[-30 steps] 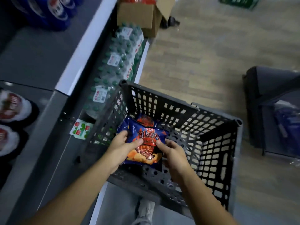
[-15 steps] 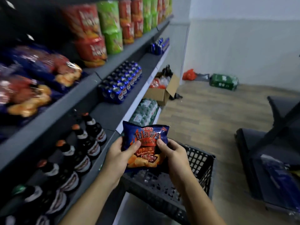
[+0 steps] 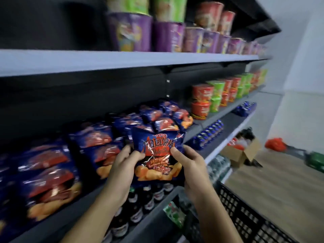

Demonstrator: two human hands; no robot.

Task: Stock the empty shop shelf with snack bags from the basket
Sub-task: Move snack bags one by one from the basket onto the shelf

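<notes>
A left hand (image 3: 124, 165) and a right hand (image 3: 190, 163) grip a chip bag (image 3: 157, 155) in front of the shelf (image 3: 84, 199), above the basket (image 3: 245, 216).

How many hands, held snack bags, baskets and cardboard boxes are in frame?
Hands: 2, the left hand and right hand, fingers of both gripping the bag
Held snack bag: 1, blue, barbecue flavour
Black basket: 1
Open cardboard box: 1
Total: 5
</notes>
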